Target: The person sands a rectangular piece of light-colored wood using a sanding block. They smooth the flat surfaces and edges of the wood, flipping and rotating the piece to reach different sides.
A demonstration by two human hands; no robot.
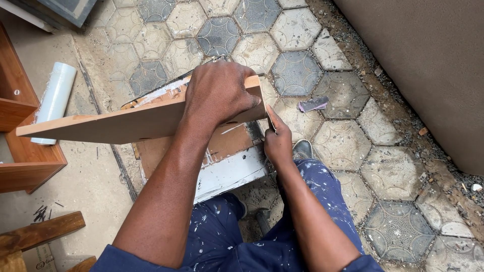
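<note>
Hexagonal paving [348, 136]: left hand [219, 95] grips one board [126, 123]; right hand [277, 141] pinches, seemingly, one sandpaper strip [270, 119].

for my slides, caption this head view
Left hand steadies a wooden board while right hand works its end.

Just the one view here, head-mounted, looking steeply down from above and behind the hands. Close in: forearms fill the lower middle, left hand [219, 95] and right hand [277, 141] near centre. Facing forward and down onto hexagonal floor tiles [343, 141] beyond the hands. Blue, paint-flecked trousers [322, 201] directly beneath.
</note>
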